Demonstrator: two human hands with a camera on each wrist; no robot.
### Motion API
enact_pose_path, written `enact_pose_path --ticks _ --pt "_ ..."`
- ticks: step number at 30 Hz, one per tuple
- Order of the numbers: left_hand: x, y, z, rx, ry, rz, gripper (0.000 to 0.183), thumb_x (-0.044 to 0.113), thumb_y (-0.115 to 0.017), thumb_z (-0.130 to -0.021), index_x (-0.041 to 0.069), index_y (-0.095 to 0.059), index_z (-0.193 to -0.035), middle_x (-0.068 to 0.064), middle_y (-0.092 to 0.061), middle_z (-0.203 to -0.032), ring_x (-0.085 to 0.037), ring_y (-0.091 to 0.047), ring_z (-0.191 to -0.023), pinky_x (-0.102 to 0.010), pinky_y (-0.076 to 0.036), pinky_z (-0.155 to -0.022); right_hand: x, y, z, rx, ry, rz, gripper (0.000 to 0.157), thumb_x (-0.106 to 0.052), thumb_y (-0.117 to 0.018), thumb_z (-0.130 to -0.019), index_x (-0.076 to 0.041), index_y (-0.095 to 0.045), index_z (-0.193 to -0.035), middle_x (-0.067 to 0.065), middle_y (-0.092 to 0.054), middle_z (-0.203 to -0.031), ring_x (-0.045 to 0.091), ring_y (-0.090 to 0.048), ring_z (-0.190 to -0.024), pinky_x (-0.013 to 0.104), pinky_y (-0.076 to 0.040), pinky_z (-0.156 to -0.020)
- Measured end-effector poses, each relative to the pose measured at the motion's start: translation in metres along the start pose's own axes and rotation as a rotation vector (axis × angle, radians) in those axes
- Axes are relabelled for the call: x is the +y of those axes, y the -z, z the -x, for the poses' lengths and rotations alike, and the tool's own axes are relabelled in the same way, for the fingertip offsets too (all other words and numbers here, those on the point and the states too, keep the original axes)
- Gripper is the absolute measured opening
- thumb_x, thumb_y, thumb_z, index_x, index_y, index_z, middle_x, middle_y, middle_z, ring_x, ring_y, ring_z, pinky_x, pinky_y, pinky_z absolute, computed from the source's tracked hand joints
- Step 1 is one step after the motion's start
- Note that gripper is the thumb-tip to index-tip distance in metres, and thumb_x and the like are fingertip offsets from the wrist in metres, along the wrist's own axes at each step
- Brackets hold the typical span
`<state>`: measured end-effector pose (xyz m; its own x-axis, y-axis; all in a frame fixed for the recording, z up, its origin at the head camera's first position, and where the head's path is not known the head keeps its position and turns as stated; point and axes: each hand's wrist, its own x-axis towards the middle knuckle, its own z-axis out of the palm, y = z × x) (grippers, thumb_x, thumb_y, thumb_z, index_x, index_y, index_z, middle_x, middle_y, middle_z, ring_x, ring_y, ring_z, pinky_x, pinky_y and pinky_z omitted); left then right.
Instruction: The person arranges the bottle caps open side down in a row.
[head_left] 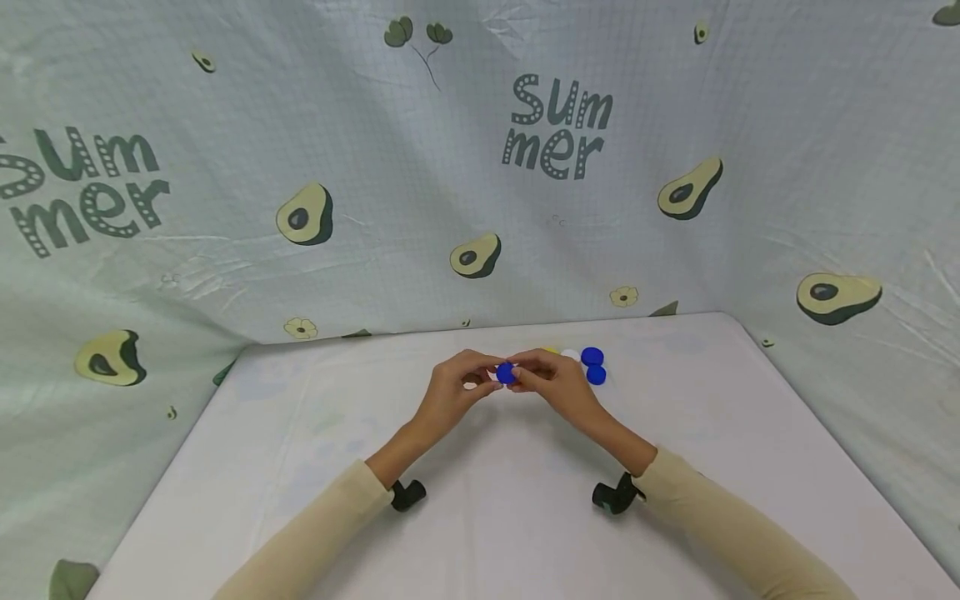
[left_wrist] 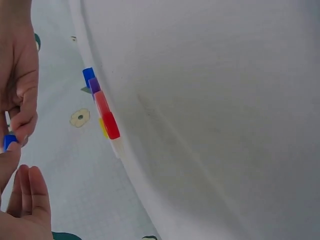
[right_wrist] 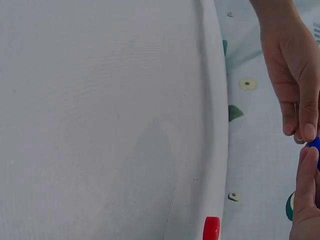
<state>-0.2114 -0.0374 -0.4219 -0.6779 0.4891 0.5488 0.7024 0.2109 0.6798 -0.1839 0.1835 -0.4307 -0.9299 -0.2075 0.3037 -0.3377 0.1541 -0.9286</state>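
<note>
Over the far middle of the table, both hands meet at a small blue disc (head_left: 506, 373), shaped like a bottle cap. The left hand (head_left: 456, 382) pinches it from the left with finger and thumb. From the other side the right hand (head_left: 558, 382) pinches the same disc, its thumb across the front. In the left wrist view, the blue disc (left_wrist: 9, 142) shows at the left edge between the fingertips. The right wrist view has the disc (right_wrist: 314, 144) at its right edge, partly covered by fingers.
Just right of the right hand lie two blue discs (head_left: 592, 357), a white one (head_left: 572, 355) and a yellow one (head_left: 550, 350). The left wrist view also shows red (left_wrist: 111, 125), pink (left_wrist: 101, 104) and purple (left_wrist: 94, 85) pieces. A patterned curtain (head_left: 405, 167) hangs behind the white table (head_left: 495, 517).
</note>
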Motion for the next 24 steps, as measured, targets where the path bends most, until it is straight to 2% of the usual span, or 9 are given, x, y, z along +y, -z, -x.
enact_pose_path --ticks 4,7,9,10,13,19,24 --pt "0.0 -0.003 -0.001 0.012 0.015 0.018 0.03 0.001 -0.078 -0.087 0.005 -0.074 -0.116 -0.008 -0.068 -0.107 -0.019 -0.066 -0.088 -0.03 -0.061 -0.081 -0.004 0.003 0.001 -0.045 -0.067 -0.043 0.03 -0.018 -0.067 -0.1 -0.001 -0.07 -0.125 0.014 -0.07 -0.121 0.024 -0.074 -0.102 0.033 -0.059 -0.089" --pt "-0.001 -0.005 -0.001 0.005 0.014 0.035 0.029 0.002 -0.077 -0.087 0.004 -0.073 -0.115 -0.008 -0.07 -0.109 -0.023 -0.069 -0.091 -0.032 -0.061 -0.083 -0.006 0.007 0.003 -0.074 -0.063 0.016 0.032 -0.016 -0.071 -0.097 -0.003 -0.07 -0.126 0.013 -0.07 -0.122 0.024 -0.072 -0.105 0.033 -0.058 -0.09" --pt "-0.001 -0.006 -0.002 -0.003 0.018 0.045 0.029 0.004 -0.077 -0.087 0.004 -0.073 -0.116 -0.009 -0.072 -0.11 -0.024 -0.07 -0.093 -0.032 -0.061 -0.084 -0.006 0.01 0.003 -0.081 -0.042 0.099 0.034 -0.016 -0.074 -0.094 -0.006 -0.071 -0.127 0.01 -0.071 -0.121 0.023 -0.072 -0.106 0.031 -0.058 -0.09" --pt "0.004 -0.005 -0.002 -0.009 0.027 0.054 0.029 0.002 -0.077 -0.087 0.002 -0.072 -0.116 -0.011 -0.072 -0.111 -0.028 -0.071 -0.094 -0.034 -0.061 -0.085 -0.005 0.011 0.004 -0.079 -0.027 0.141 0.035 -0.016 -0.075 -0.093 -0.008 -0.071 -0.127 0.008 -0.071 -0.121 0.022 -0.071 -0.107 0.03 -0.058 -0.09" --pt "0.005 -0.007 -0.004 -0.034 0.04 0.055 0.03 0.004 -0.077 -0.088 0.001 -0.072 -0.117 -0.012 -0.074 -0.113 -0.027 -0.072 -0.097 -0.034 -0.06 -0.088 -0.003 0.015 0.005 -0.065 0.026 0.236 0.036 -0.016 -0.077 -0.092 -0.011 -0.071 -0.128 0.005 -0.072 -0.121 0.021 -0.071 -0.108 0.028 -0.058 -0.089" --pt "0.004 -0.012 -0.007 -0.103 0.051 0.018 0.031 0.008 -0.076 -0.09 0.004 -0.071 -0.121 -0.009 -0.075 -0.114 -0.021 -0.073 -0.101 -0.027 -0.057 -0.091 -0.002 0.021 0.009 -0.06 0.092 0.281 0.034 -0.012 -0.077 -0.091 -0.007 -0.072 -0.124 0.006 -0.073 -0.118 0.021 -0.071 -0.107 0.028 -0.059 -0.088" --pt "0.007 -0.015 -0.01 -0.13 0.056 0.04 0.03 0.007 -0.075 -0.091 0.004 -0.07 -0.12 -0.01 -0.076 -0.111 -0.022 -0.074 -0.1 -0.028 -0.058 -0.09 -0.003 0.024 0.01 -0.057 0.122 0.324 0.034 -0.014 -0.078 -0.09 -0.005 -0.073 -0.122 0.008 -0.074 -0.114 0.022 -0.073 -0.102 0.029 -0.06 -0.085"
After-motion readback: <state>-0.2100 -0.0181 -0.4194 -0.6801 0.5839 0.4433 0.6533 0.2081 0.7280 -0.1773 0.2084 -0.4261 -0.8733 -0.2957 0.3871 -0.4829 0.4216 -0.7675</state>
